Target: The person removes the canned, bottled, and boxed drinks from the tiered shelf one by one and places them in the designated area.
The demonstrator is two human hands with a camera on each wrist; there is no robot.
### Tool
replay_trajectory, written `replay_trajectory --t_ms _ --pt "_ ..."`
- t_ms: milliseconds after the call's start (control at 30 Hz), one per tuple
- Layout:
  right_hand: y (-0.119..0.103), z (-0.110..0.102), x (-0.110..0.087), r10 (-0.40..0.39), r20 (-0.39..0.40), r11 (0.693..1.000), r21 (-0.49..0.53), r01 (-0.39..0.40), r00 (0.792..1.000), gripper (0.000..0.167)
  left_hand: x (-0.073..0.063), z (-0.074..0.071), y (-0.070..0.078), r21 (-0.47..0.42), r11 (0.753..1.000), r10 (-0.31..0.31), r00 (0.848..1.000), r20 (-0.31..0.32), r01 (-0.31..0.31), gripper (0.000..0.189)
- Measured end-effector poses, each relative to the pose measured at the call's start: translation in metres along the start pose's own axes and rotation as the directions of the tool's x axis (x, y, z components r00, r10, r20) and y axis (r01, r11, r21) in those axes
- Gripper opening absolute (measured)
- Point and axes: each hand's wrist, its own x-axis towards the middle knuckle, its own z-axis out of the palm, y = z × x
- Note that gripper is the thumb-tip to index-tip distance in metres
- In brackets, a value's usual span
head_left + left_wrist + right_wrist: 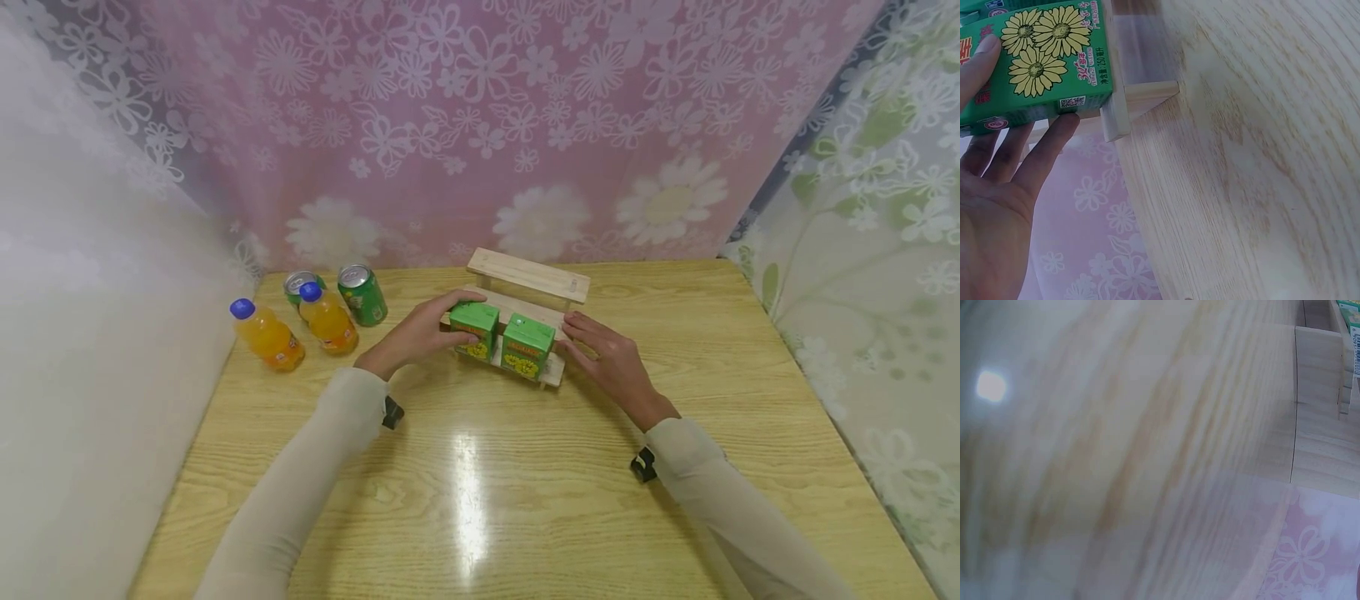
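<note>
A small two-tier wooden shelf (527, 277) stands mid-table, with two green sunflower-print cartons on its lower board. My left hand (435, 327) grips the left carton (475, 327), thumb on its front and fingers over the back. In the left wrist view that carton (1041, 56) fills the upper left, my thumb lies on its printed face and my fingers (1054, 144) reach behind it. The right carton (528, 343) stands alone. My right hand (596, 340) lies with straight fingers against the shelf's right end. Only the shelf end (1319, 412) shows in the right wrist view.
Two orange drink bottles (267, 336) (328, 321) with blue caps and two green cans (362, 293) (298, 285) stand at the table's far left. Flowered curtains close in the back and both sides. The wooden table (480, 500) stretches bare toward me.
</note>
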Motion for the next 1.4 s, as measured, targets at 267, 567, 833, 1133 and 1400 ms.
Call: replay_trajectory --t_ms 267,567,833,1133,1400 --pt "0.000 0.000 0.000 0.002 -0.002 1.000 0.007 -0.002 1.000 0.043 -0.001 -0.001 0.000 0.015 1.000 -0.009 1.000 -0.018 0.009 0.067" --pt "0.001 0.001 -0.001 0.008 0.003 1.000 -0.001 -0.008 1.000 0.043 -0.007 -0.007 -0.001 0.012 1.000 -0.006 0.998 -0.062 0.006 0.067" --pt "0.001 0.001 -0.001 0.003 -0.001 1.000 -0.001 -0.003 1.000 0.044 -0.018 -0.018 -0.002 -0.016 1.000 -0.006 0.995 -0.098 0.004 0.065" --pt "0.001 0.002 -0.002 -0.004 -0.007 1.000 0.003 0.004 1.000 0.042 -0.036 -0.032 -0.008 -0.022 0.999 -0.036 0.989 -0.147 0.033 0.062" --pt "0.001 0.001 -0.001 0.008 0.000 1.000 0.002 -0.008 1.000 0.042 -0.057 -0.047 -0.014 0.005 0.995 -0.093 0.977 -0.191 0.095 0.063"
